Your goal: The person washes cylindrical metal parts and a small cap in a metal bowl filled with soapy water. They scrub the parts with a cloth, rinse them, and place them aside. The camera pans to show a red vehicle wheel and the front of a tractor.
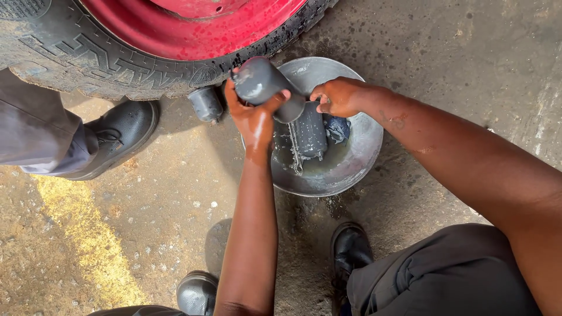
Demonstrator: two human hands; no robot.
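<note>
No packages, labels, signs or screens.

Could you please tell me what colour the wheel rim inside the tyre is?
The wheel rim is red, flecked with dark spots; the head view shows it best.

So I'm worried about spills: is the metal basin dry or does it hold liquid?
It holds liquid: the basin has a murky pool at its bottom, with a grey cylinder lying in it.

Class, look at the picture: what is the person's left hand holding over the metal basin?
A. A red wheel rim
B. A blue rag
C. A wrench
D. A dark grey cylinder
D: the left hand grips a dark grey cylinder above the basin; the right hand is beside it.
</note>
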